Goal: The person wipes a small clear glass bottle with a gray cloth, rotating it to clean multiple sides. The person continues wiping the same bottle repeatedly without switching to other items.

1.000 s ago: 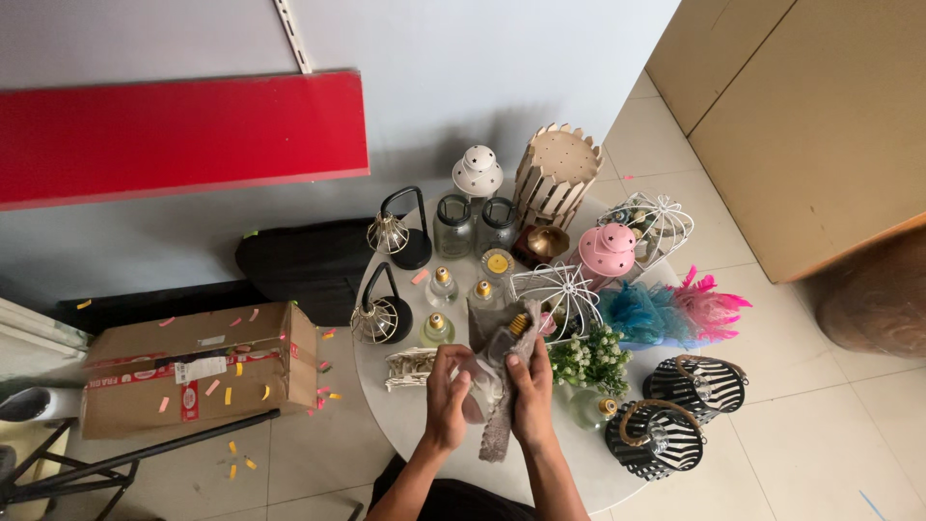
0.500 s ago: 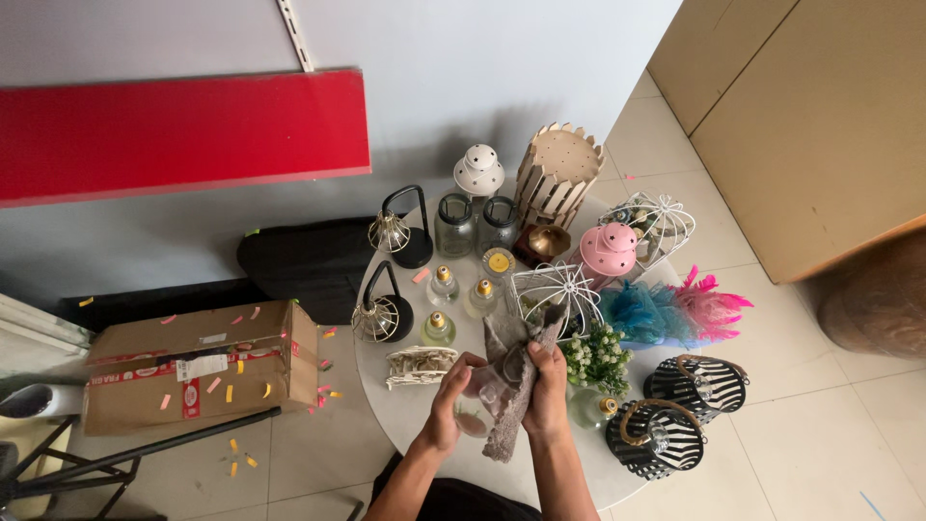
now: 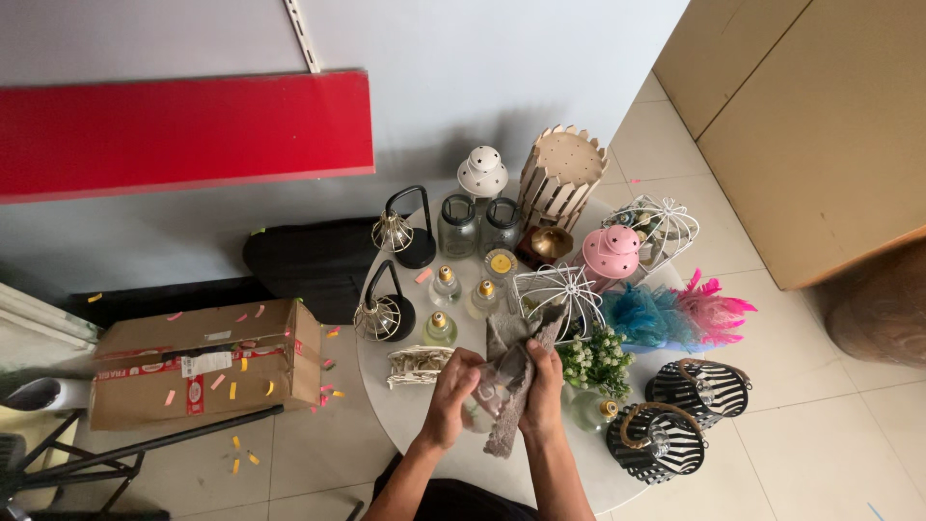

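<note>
Biggest thing first: the round white table (image 3: 405, 439) was packed. Behind it on the floor sat one cardboard box (image 3: 198, 362) and a black bag (image 3: 309, 265).

On top I counted one pale wooden picket-style holder (image 3: 559, 178), two black-and-white striped lanterns (image 3: 694, 391), two white wire cages (image 3: 558, 289), two black loop-handle lamps (image 3: 391, 309), two tall dark glass jars (image 3: 458, 227), one pink lantern (image 3: 611, 253), one white dotted lantern (image 3: 481, 174), one bunch of small white flowers (image 3: 593, 359), plus blue and pink feathers (image 3: 675, 314). Little gold-capped bottles (image 3: 445, 286): I made out about five, though clutter hid some.

The small clear glass jar (image 3: 485, 405) sat right between my palms, at the near edge of the table, dead centre in front of me. My left hand (image 3: 449, 391) was curled round its left side, and my right hand (image 3: 542, 391) pressed a grey cloth (image 3: 511, 376) against it. The cloth's long axis ran away from me, up toward the nearer cage. Both hands were equally close, both closed on it.
</note>
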